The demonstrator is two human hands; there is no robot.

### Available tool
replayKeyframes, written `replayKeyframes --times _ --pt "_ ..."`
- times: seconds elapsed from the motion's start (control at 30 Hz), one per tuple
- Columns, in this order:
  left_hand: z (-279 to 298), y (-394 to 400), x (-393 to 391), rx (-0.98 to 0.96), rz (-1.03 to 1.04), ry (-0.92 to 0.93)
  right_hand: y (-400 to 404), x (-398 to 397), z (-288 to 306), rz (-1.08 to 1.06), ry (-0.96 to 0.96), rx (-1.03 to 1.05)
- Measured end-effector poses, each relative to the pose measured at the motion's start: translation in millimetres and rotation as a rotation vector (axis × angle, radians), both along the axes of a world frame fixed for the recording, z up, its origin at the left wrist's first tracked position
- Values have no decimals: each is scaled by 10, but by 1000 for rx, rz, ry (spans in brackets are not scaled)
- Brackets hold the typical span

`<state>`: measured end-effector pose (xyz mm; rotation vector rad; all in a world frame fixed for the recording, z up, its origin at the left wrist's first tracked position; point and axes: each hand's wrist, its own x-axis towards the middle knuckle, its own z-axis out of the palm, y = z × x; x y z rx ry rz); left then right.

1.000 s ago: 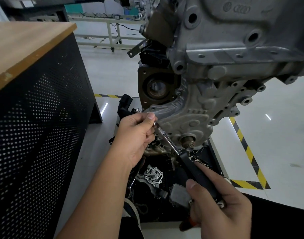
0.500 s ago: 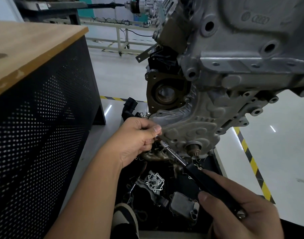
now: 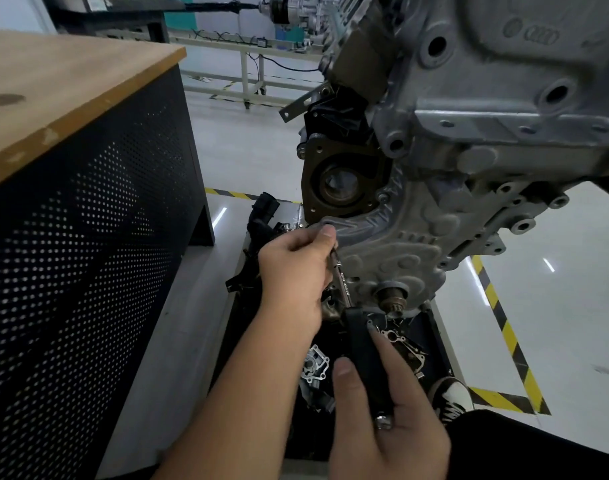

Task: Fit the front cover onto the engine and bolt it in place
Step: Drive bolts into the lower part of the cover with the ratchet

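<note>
- The engine is rough cast grey metal, hanging above a glossy pale floor striped with yellow-and-black tape; its surface is pitted, with round bolt bosses and drilled holes.
- The front cover sits against the engine's lower face; it is dull silver aluminium with raised ribs and rounded embossed lumps, and a brownish splined shaft end pokes out near its lower edge.
- The driver has a slim chrome shank and a matte black handle; its tip meets the cover's left edge.
- The left hand is curled, its grip pinching the shank's top end, thumb up against the cover.
- The right hand wraps the black handle from below, index finger laid straight along it, thumb on the left side.
- A desk with a worn wooden top and black perforated steel side stands to the left.
- Beneath, a dark tray holds cast metal parts.
</note>
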<state>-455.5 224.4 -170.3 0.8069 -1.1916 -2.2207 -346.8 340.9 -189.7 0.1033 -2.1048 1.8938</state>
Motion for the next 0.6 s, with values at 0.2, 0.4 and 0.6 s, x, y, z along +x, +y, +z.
replayKeyframes --times 0.2,0.4,0.6 --pt "17 -67 -73 -213 30 -128 -253 -14 -66 -50 39 45" --pt "44 -169 -134 -261 45 -152 -359 11 -81 -45 111 62" --pt "-17 -169 -144 -295 36 -126 -333 -13 -91 8 82 98"
